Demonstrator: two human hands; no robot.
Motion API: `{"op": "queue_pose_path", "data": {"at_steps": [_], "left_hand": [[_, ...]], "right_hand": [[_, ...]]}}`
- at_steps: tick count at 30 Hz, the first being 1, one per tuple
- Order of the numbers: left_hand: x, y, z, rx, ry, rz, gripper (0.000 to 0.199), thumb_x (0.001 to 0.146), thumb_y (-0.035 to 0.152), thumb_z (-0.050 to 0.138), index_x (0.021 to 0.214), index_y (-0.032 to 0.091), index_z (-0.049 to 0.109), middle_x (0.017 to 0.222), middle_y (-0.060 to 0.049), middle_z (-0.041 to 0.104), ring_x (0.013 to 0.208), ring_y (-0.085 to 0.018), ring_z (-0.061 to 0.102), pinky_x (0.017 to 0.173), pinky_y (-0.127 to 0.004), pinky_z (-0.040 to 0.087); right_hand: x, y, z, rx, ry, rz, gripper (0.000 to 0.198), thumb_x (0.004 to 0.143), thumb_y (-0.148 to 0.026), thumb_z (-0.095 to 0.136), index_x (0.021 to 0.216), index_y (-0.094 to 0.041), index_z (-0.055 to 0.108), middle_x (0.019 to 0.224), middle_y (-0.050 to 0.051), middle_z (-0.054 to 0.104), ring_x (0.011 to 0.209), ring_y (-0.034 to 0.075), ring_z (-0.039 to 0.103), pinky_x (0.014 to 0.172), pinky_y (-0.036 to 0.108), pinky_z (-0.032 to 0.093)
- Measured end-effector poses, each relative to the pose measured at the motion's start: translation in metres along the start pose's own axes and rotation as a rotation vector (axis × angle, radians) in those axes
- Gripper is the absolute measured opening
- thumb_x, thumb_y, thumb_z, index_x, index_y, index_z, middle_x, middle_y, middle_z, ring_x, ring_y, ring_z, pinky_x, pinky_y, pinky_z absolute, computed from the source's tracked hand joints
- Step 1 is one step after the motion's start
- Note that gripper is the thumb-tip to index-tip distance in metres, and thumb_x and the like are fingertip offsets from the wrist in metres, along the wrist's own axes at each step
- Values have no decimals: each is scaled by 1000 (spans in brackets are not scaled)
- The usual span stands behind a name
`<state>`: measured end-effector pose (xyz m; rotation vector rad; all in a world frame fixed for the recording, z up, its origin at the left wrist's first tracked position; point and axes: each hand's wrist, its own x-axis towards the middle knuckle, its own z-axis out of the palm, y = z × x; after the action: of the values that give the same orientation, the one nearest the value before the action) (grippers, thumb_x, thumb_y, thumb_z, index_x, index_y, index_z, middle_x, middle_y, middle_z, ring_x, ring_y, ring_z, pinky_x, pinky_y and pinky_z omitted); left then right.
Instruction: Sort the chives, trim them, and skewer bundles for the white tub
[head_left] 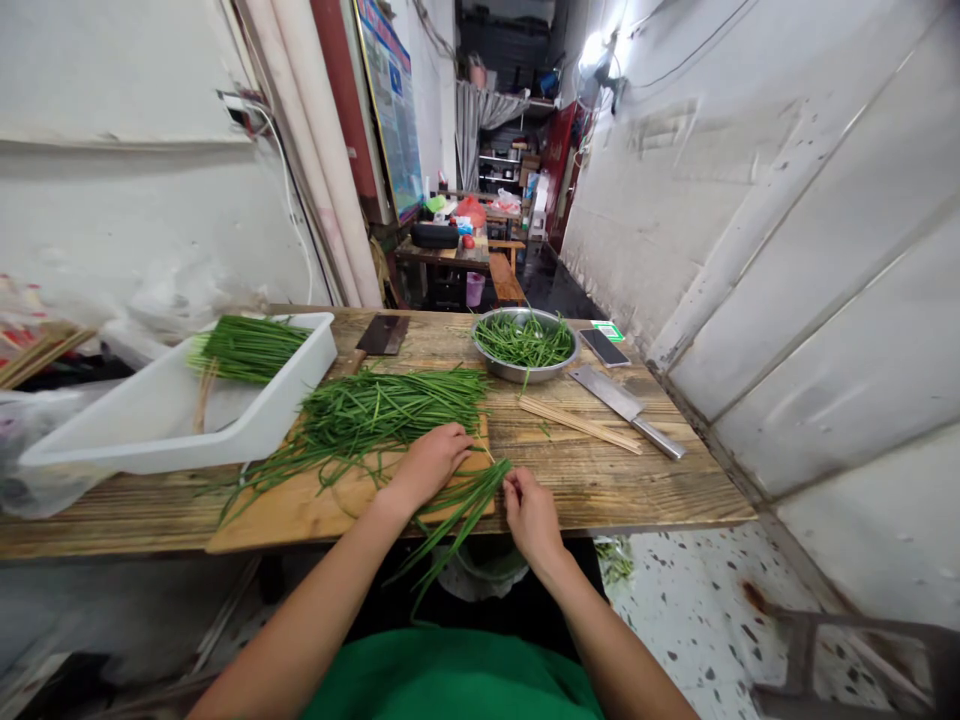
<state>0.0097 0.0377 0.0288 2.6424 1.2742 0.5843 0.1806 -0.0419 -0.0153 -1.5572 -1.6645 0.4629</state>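
My right hand [532, 512] is closed on the end of a small bunch of green chives [469, 505], whose long leaves hang over the table's front edge. Just left of it, my left hand [435, 462] is pinched, and a thin pale bamboo skewer [486, 453] runs from its fingertips toward the bunch. Behind my left hand a large heap of chives [390, 405] covers much of the wooden cutting board [300, 510]. Several loose bamboo skewers [581, 424] lie on the table to the right.
A metal bowl [525, 371] of chives stands behind the skewers. Nearby are a cleaver [611, 392] and a phone [604, 348]. Another cleaver [384, 335] lies behind the heap. At left, a white tray [259, 425] holds chives and skewers. A wall [750, 270] borders the right side.
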Motion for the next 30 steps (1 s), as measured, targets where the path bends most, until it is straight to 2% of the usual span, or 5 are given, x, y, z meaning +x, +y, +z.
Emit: {"op": "queue_pose_path", "data": {"at_steps": [3,8,19,24,30], "left_hand": [[5,-1,3,27,-19,-4,21,83,23,43,81,18,64,81,-5,58,79,-15,52,73,-25,40],[4,-3,2,50,29,-57,22,84,22,40,85,16,60,83,-6,59,79,-16,53,74,-27,40],[5,-5,-2,123,-104,-30,21,81,19,43,73,14,62,72,-6,55,71,-16,53,69,-26,41],[4,-1,-5,42,21,-56,18,79,19,43,78,16,61,77,-6,59,75,-16,54,72,-25,41],[4,-5,1,-243,111,-225,19,74,21,46,84,16,62,74,-2,64,66,-13,57,65,-23,43]], "right_hand": [[-2,0,-1,9,2,0,17,82,-19,36,78,-19,53,65,2,60,59,15,58,57,21,37],[-3,2,-2,14,11,-14,18,82,-19,36,78,-19,53,63,1,60,57,15,57,56,21,37],[-3,4,-2,-2,18,-23,17,81,-18,36,78,-19,53,65,1,60,58,15,57,56,21,37],[-4,4,-3,2,7,-23,17,81,-18,35,78,-19,52,65,1,59,58,15,57,57,21,37],[-3,3,-2,-6,-6,-28,19,81,-19,35,79,-19,53,63,1,58,56,14,56,55,21,36]]}}
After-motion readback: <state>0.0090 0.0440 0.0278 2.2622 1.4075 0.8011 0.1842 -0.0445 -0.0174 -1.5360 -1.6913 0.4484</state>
